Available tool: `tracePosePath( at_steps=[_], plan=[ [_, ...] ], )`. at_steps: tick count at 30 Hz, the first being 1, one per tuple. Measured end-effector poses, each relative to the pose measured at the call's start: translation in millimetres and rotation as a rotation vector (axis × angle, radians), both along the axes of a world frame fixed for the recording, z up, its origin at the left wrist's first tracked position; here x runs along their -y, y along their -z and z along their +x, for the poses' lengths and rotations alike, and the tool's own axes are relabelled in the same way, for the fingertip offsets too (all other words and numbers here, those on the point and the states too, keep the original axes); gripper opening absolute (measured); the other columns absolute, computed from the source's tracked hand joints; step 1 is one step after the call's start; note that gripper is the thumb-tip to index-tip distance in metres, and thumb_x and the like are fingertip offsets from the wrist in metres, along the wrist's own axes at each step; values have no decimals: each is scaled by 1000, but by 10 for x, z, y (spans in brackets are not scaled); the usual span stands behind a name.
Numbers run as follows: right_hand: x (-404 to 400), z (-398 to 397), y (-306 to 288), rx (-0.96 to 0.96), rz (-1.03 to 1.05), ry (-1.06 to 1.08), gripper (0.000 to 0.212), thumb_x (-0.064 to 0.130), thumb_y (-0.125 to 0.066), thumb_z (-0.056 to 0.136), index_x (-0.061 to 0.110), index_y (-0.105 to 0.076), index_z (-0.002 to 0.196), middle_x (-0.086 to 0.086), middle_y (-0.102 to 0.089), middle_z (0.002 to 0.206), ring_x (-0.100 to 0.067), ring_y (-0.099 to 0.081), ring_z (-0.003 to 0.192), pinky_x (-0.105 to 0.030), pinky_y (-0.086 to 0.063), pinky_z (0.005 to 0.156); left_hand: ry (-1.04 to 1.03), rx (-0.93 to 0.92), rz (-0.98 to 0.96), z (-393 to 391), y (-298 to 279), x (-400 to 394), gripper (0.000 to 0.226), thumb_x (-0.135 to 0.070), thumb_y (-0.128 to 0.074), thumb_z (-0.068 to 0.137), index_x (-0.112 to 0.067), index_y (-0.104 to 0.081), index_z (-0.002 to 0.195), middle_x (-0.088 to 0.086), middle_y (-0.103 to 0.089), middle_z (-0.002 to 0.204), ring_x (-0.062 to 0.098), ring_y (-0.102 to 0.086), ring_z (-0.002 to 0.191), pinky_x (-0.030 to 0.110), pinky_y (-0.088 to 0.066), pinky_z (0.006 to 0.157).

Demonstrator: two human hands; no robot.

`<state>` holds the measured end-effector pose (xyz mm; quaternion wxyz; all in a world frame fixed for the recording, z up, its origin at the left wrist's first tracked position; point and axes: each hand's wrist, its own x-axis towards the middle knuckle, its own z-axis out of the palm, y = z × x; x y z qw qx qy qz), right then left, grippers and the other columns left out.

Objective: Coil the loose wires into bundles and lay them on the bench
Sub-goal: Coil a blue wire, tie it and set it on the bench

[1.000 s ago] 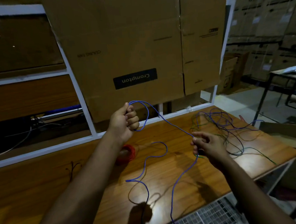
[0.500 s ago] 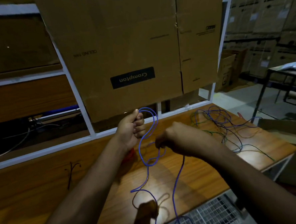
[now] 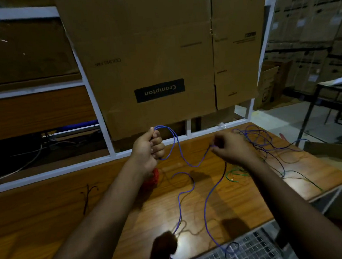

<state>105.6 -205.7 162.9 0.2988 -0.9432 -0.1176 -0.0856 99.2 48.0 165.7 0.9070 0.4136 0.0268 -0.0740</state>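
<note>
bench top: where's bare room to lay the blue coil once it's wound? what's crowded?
Freest patch: the wooden bench on the near left, from the small black wire scrap to the left forearm. Middle is crossed by the trailing blue wire, held by left hand and right hand. Right end is crowded with the tangled wire pile. The red wire coil sits under the left wrist.

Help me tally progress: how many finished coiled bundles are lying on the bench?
1: a red coil on the bench, partly hidden behind the left hand. The blue wire is being looped between both hands; the tangle at right is loose. The arms may hide more.
</note>
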Motion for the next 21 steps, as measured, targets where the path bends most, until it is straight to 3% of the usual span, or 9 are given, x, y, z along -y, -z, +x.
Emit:
tracePosePath(
  at_steps=[2, 4, 6, 8, 11, 15, 17, 21],
  plan=[
    [-68, -49, 133, 9, -209, -12, 26, 18, -71, 86, 30, -56, 104, 5, -66, 108, -16, -61, 103, -29, -49, 81, 1, 10, -8, -7, -38, 13, 40, -34, -31, 107, -19, -37, 71, -8, -25, 45, 4, -20, 32, 19, -12, 35],
    [-184, -124, 245, 80, -414, 0, 53, 31, -76, 82, 32, -49, 128, 4, -53, 133, -22, -47, 125, -45, -42, 99, 20, 21, -21, -6, -71, 38, 40, -34, -30, 107, -19, -37, 71, -8, -26, 45, 5, -21, 33, 19, -14, 35],
    [-325, -168, 339, 183, -574, -13, 71, 45, -76, 78, 35, -41, 140, 1, -39, 146, -26, -34, 134, -51, -32, 105, 41, 26, -35, -2, -95, 58, 39, -34, -30, 107, -19, -36, 71, -8, -26, 45, 5, -21, 33, 19, -13, 36],
    [-466, -177, 469, 270, -597, -19, 74, 50, -76, 75, 35, -42, 138, 0, -40, 145, -26, -36, 133, -50, -30, 105, 60, 33, -46, 0, -112, 74, 39, -34, -30, 106, -19, -36, 71, -8, -26, 46, 5, -21, 33, 20, -10, 38],
    [-556, -159, 719, 267, -469, 27, 55, 37, -74, 82, 31, -50, 131, 1, -52, 131, -25, -47, 123, -45, -37, 100, 81, 43, -61, -9, -152, 84, 38, -34, -31, 106, -20, -37, 71, -8, -26, 46, 5, -21, 33, 20, -10, 40],
    [-434, -153, 895, 128, -189, -52, 18, 18, -65, 90, 23, -66, 108, 2, -69, 99, -19, -65, 94, -31, -48, 70, 86, 44, -79, -10, -215, 27, 39, -34, -31, 105, -20, -37, 70, -8, -25, 46, 5, -22, 33, 20, -9, 41],
    [-380, -129, 929, 49, -57, -118, 7, 18, -62, 89, 21, -68, 93, 1, -70, 83, -16, -65, 79, -31, -50, 64, 87, 46, -88, 0, -220, -16, 39, -34, -31, 105, -20, -37, 70, -8, -25, 46, 5, -22, 33, 20, -9, 41],
    [-387, -157, 907, -133, 246, -288, 16, 15, -74, 84, 25, -63, 79, 7, -60, 67, -5, -56, 62, -24, -45, 60, 70, 51, -103, 25, -213, -55, 39, -34, -31, 105, -20, -37, 70, -8, -25, 46, 5, -21, 33, 20, -10, 40]
  ],
)
